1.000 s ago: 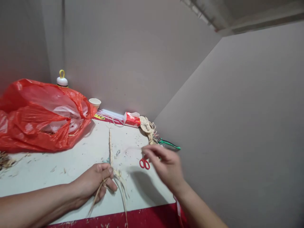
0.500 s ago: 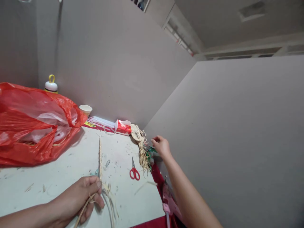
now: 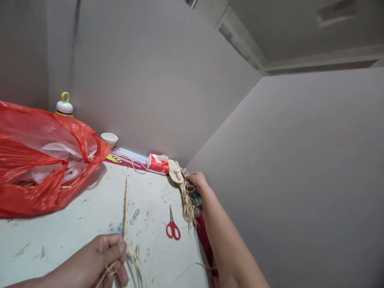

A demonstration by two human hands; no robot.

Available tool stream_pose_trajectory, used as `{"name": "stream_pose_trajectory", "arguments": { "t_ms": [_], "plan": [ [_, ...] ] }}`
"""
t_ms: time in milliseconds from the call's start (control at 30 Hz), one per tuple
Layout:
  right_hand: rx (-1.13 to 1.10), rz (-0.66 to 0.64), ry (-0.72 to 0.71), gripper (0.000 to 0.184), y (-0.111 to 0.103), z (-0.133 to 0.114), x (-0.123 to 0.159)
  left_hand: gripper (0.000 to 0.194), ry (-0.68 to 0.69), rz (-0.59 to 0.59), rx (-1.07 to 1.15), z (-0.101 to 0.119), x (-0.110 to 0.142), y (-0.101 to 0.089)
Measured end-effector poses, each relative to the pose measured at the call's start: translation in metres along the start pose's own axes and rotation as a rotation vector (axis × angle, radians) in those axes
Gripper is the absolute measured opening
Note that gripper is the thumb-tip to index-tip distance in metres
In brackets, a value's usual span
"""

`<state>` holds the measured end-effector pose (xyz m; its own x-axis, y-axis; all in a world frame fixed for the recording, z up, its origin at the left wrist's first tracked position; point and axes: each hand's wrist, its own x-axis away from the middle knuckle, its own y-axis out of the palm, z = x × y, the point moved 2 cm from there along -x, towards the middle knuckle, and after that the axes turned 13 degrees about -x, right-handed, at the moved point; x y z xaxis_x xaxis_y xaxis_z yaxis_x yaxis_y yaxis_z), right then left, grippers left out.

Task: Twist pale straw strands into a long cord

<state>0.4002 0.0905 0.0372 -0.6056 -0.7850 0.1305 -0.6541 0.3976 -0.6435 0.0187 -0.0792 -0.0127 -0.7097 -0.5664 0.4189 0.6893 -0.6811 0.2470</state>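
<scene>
My left hand pinches the near end of a narrow straw braid that runs away from me across the table. Loose straw strands fan out from that end, some passing through my fingers. At the table's far right corner, my right hand is beside a coiled bundle of braided straw with frayed ends. Its fingertips are dark and partly hidden, so whether they grip anything is unclear. Red-handled scissors lie between my hands, nearer the right edge.
A large red plastic bag fills the left side. Along the wall stand a yellow-and-white bottle, a white cup, pale sticks and a red tissue pack. Straw scraps dot the white table.
My right hand has moved left to the straw bundle from the space beside it. My left hand keeps its pinch on the braid. The view has shifted slightly.
</scene>
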Motion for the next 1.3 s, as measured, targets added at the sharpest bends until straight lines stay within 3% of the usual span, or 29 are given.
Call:
{"name": "stream_pose_trajectory", "arguments": {
  "t_ms": [267,533,667,867,1100,1300],
  "plan": [
    [-0.288,-0.014,-0.086,0.029,-0.031,-0.012,0.030,0.045,0.032,-0.001,-0.005,-0.003,0.000,-0.001],
    [-0.427,-0.132,-0.084,0.010,-0.046,-0.008,0.048,0.040,0.057,-0.012,-0.012,-0.001,0.002,-0.001],
    [-0.511,-0.192,-0.127,0.013,-0.053,-0.011,0.055,0.041,0.071,-0.015,-0.013,-0.001,0.001,-0.001],
    [-0.562,-0.184,-0.178,0.006,-0.054,-0.006,0.055,0.043,0.072,-0.012,-0.029,-0.004,0.001,-0.002],
    [-0.549,-0.206,-0.159,0.011,-0.048,-0.001,0.053,0.041,0.078,-0.022,-0.030,-0.004,0.002,-0.002],
    [-0.578,-0.155,-0.243,0.019,-0.047,-0.005,0.049,0.040,0.062,-0.024,-0.012,-0.003,0.000,-0.002]
  ]
}}
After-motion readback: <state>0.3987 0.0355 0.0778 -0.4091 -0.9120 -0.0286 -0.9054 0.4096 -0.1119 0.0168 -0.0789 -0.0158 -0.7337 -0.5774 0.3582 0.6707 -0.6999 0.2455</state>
